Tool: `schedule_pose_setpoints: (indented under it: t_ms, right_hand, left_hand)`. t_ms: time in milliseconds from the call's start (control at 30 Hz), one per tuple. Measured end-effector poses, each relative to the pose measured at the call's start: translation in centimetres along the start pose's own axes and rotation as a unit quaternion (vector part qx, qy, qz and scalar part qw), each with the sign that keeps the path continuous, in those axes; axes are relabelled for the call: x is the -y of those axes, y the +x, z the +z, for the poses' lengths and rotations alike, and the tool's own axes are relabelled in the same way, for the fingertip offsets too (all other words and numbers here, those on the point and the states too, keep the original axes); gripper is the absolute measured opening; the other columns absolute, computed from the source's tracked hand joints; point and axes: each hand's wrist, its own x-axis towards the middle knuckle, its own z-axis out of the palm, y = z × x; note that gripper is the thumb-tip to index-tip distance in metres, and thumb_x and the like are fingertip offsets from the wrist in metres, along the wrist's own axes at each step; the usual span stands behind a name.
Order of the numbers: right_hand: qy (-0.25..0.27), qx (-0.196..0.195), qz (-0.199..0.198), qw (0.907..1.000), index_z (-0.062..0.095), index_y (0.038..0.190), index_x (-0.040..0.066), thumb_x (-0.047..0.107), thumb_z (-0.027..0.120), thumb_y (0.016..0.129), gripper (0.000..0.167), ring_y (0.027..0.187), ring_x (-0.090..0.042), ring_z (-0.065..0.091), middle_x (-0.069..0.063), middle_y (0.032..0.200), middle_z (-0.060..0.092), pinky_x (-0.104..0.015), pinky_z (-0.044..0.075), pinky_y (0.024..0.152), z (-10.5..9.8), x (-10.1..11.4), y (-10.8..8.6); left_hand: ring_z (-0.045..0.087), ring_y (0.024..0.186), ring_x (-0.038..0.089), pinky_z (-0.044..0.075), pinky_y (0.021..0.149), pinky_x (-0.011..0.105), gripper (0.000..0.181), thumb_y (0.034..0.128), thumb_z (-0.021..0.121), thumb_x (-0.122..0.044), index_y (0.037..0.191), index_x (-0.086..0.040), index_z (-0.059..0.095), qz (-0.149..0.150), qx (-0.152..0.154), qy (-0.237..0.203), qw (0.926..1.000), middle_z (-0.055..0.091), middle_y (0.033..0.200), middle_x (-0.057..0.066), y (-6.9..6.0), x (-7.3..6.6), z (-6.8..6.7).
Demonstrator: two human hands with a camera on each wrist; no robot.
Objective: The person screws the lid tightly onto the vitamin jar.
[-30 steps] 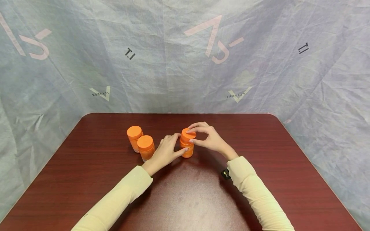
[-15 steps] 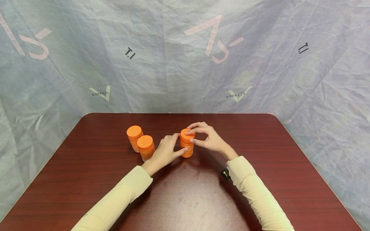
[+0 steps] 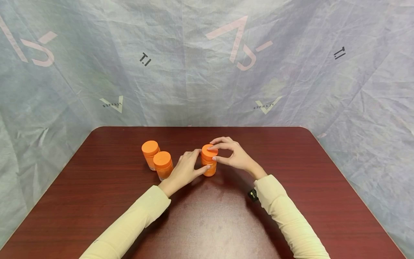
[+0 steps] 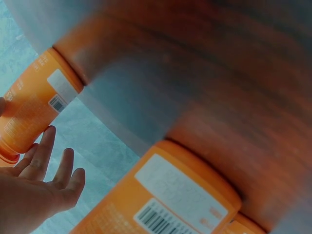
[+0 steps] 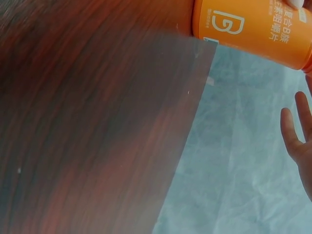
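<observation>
An orange bottle [image 3: 210,169] stands upright on the table, with an orange cap [image 3: 208,150] on top. My left hand [image 3: 184,167] holds its body from the left between thumb and fingers; in the left wrist view the other fingers of that hand [image 4: 41,187] spread away from the bottle [image 4: 36,97]. From the right, my right hand [image 3: 235,155] pinches the cap, thumb at the near side and fingers over the top. The right wrist view shows the bottle's printed front [image 5: 248,29] and a few loose fingers of the right hand [image 5: 303,141].
Two more capped orange bottles stand close together to the left: one farther back [image 3: 150,153], one nearer [image 3: 163,164] beside my left wrist. A small black object [image 3: 253,195] shows at the right cuff. The dark red table [image 3: 207,223] ends at a hanging grey cloth [image 3: 181,72].
The cap has shifted very slightly to the left under my right fingers. Both hands keep almost the same place, and the other two bottles stay put.
</observation>
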Motion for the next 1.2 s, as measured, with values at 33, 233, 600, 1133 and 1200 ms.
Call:
schedule_pose_setpoints:
  t_ms: [33, 233, 600, 1133, 1200]
  right_hand:
    - [-0.001, 0.000, 0.000, 1.0000, 0.066, 0.105, -0.002, 0.001, 0.071, 0.075, 0.030, 0.109, -0.037, 0.047, -0.022, 0.114, 0.057, -0.045, 0.036, 0.093, -0.02, -0.04, -0.03]
    - [-0.007, 0.006, 0.009, 0.9999, 0.064, 0.108, -0.001, 0.002, 0.070, 0.076, 0.032, 0.108, -0.033, 0.050, -0.020, 0.115, 0.060, -0.045, 0.036, 0.094, -0.11, -0.23, -0.23]
    - [-0.015, -0.001, 0.004, 0.9999, 0.065, 0.106, 0.000, 0.003, 0.071, 0.076, 0.031, 0.105, -0.030, 0.051, -0.019, 0.111, 0.061, -0.042, 0.037, 0.092, -0.02, -0.20, -0.06]
    - [-0.007, -0.011, 0.017, 0.9998, 0.065, 0.106, -0.001, 0.003, 0.072, 0.075, 0.032, 0.105, -0.029, 0.052, -0.018, 0.112, 0.061, -0.038, 0.037, 0.093, 0.10, -0.21, -0.14]
    - [-0.007, -0.010, 0.016, 0.9998, 0.065, 0.107, -0.001, 0.003, 0.072, 0.075, 0.033, 0.106, -0.028, 0.052, -0.017, 0.112, 0.062, -0.039, 0.037, 0.094, 0.10, -0.23, -0.11]
  left_hand:
    - [0.048, 0.115, 0.028, 0.034, 0.099, 0.047, 0.059, 0.0837, 0.059, -0.047, 0.127, -0.010, 0.045, 0.000, 0.000, 0.000, 1.0000, 0.056, 0.123, 0.006, 0.00, 0.01, 0.00]
    - [0.049, 0.114, 0.028, 0.034, 0.099, 0.046, 0.060, 0.0835, 0.059, -0.049, 0.127, -0.010, 0.046, 0.002, -0.003, 0.000, 1.0000, 0.056, 0.124, 0.007, 0.00, -0.04, -0.05]
    - [0.049, 0.114, 0.029, 0.035, 0.099, 0.047, 0.060, 0.0837, 0.059, -0.049, 0.127, -0.010, 0.045, -0.003, 0.001, 0.001, 1.0000, 0.056, 0.124, 0.006, 0.01, -0.04, 0.02]
    - [0.049, 0.114, 0.028, 0.034, 0.099, 0.047, 0.061, 0.0833, 0.059, -0.049, 0.128, -0.011, 0.045, -0.007, 0.001, -0.006, 1.0000, 0.056, 0.125, 0.006, -0.03, -0.05, -0.01]
    - [0.049, 0.114, 0.028, 0.035, 0.099, 0.047, 0.061, 0.0832, 0.059, -0.049, 0.128, -0.011, 0.045, -0.006, 0.000, -0.006, 1.0000, 0.056, 0.124, 0.006, -0.06, -0.04, -0.02]
